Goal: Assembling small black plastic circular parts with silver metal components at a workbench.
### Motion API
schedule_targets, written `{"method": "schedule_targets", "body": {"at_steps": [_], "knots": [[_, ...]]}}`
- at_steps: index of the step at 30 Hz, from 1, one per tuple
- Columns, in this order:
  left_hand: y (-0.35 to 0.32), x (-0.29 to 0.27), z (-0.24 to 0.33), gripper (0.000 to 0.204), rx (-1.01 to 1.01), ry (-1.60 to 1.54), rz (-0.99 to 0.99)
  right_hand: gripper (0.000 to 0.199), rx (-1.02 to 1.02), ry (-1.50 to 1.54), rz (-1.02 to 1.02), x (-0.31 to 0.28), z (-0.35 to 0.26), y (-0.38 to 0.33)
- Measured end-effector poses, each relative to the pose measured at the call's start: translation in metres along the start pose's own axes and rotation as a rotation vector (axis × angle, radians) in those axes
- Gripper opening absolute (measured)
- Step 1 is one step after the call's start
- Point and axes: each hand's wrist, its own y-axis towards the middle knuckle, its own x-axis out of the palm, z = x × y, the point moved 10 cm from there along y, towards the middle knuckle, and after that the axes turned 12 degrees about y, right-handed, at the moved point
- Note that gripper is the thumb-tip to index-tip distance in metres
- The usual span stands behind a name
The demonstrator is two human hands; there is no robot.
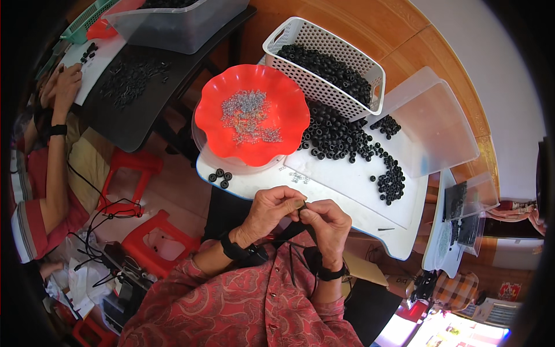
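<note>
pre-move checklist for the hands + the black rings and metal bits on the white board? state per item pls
1. Left hand and right hand meet over a small dark piece: ok.
2. Which hand grips it: cannot tell.
3. Black rings heaped on white board, within reach: ok.
4. Red bowl holds small metal parts, upright: ok.
5. White basket of rings sits level: ok.
6. Black cord hangs near wrists, snag risk: cannot tell.

White table [358,202]: red bowl [219,110], black rings [341,139], basket [370,63].
</note>
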Motion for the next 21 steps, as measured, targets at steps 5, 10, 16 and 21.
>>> {"method": "schedule_targets", "body": {"at_steps": [5, 10, 16, 21], "knots": [[-0.002, 0.002, 0.008, 0.011, 0.005, 0.067, -0.050, 0.013, 0.106, 0.051, -0.035, -0.003, 0.012, 0.002], [-0.002, -0.004, 0.005, 0.010, -0.012, 0.121, -0.064, 0.013, 0.156, 0.047, -0.065, 0.002, 0.021, 0.003], [0.001, -0.002, 0.002, 0.014, -0.066, 0.063, -0.143, 0.028, 0.155, 0.198, -0.076, 0.005, 0.023, 0.003], [0.001, 0.002, 0.000, 0.033, -0.108, -0.109, -0.209, 0.034, 0.121, 0.048, -0.198, 0.014, 0.015, 0.007]]}}
